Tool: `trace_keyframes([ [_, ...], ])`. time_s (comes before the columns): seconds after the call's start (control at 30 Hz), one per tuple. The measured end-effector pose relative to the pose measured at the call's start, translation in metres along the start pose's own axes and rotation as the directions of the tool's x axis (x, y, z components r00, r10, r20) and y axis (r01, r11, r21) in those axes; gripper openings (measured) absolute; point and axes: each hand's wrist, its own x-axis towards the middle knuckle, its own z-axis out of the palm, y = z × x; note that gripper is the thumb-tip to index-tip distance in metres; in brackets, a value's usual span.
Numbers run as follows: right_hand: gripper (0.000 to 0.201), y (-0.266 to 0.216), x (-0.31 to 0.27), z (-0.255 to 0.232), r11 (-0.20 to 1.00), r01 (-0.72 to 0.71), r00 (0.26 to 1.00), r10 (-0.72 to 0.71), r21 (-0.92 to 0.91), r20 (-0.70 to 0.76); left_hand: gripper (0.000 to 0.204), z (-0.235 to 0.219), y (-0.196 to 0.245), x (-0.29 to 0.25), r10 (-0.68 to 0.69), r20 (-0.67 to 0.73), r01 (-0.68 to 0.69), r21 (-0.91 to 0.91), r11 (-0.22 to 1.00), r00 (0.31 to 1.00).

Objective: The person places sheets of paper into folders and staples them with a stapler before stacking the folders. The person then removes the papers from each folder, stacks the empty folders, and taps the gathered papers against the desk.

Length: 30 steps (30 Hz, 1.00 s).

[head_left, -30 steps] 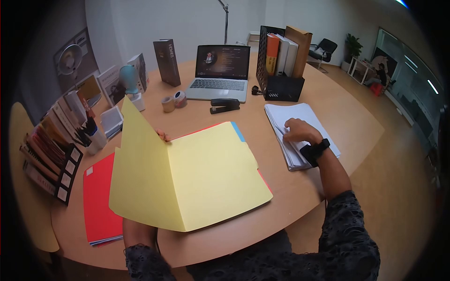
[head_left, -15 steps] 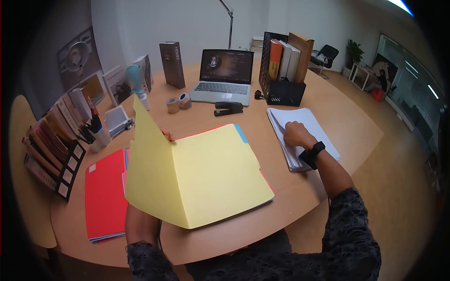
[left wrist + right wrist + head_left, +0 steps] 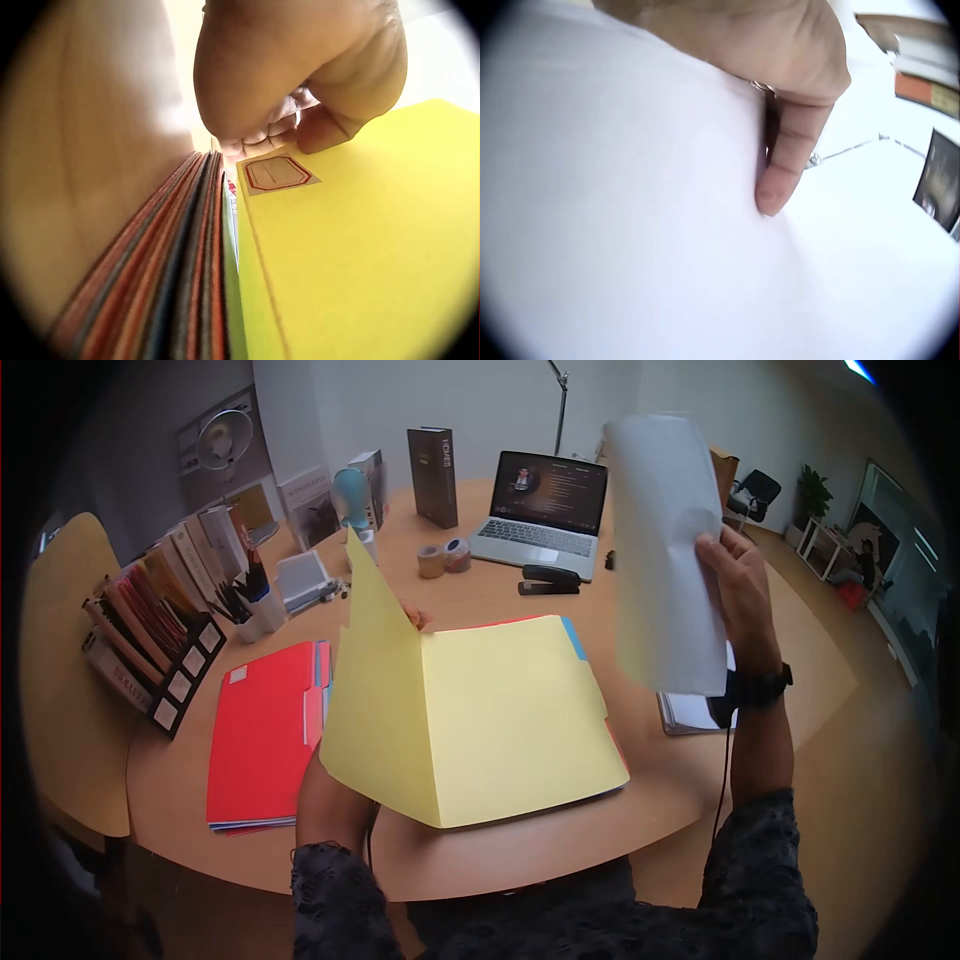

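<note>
An open yellow file folder (image 3: 520, 720) lies on a stack of coloured folders, its left cover raised. My left hand (image 3: 307, 60) is mostly hidden behind that cover in the head view; only fingertips show at the top near the fold. In the left wrist view its thumb and curled fingers grip the folder's edge beside a red-bordered label (image 3: 279, 174). My right hand (image 3: 742, 585) pinches white paper (image 3: 660, 530), held up and bending at the right of the desk. Below it lies a stack of white paper (image 3: 690, 715), partly covered by the raised paper.
Red folders (image 3: 262, 730) lie left of the yellow one. Beyond are a black stapler (image 3: 549, 580), tape rolls (image 3: 443, 559), a laptop (image 3: 545, 510) and a dark upright box (image 3: 433, 478). Books (image 3: 190, 560) and a pen holder (image 3: 262, 612) line the left side.
My right hand has lifted paper off the white stack and raised it upright. My left hand still holds the yellow cover up. The head view has turned rightward-to-left, shifting the desk right.
</note>
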Motion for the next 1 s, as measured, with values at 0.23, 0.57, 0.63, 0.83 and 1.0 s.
trace_keyframes([
  [0.23,0.022,0.097,-0.040,0.065,0.855,-0.511,0.846,0.484,0.083,0.226,0.035,-0.010,0.012,-0.010,0.032,-0.049,-0.032,0.007,0.999,0.998],
  [0.57,0.023,0.122,-0.052,0.065,0.781,-0.577,0.689,0.622,-0.237,0.372,0.035,-0.042,0.020,-0.013,-0.031,-0.128,0.036,0.033,0.999,0.991],
  [0.63,0.023,0.120,-0.051,0.063,0.790,-0.544,0.690,0.613,-0.284,0.384,0.035,-0.041,0.019,-0.012,-0.049,-0.135,0.055,0.042,0.998,0.990],
  [0.83,0.023,0.121,-0.050,0.059,0.808,-0.500,0.697,0.589,-0.312,0.409,0.036,-0.027,0.031,0.001,-0.077,-0.127,0.087,0.073,0.994,0.989],
  [1.0,0.026,0.112,-0.054,0.062,0.822,-0.501,0.716,0.569,-0.270,0.405,0.036,-0.010,0.027,0.009,-0.104,-0.113,0.116,0.097,0.989,0.988],
])
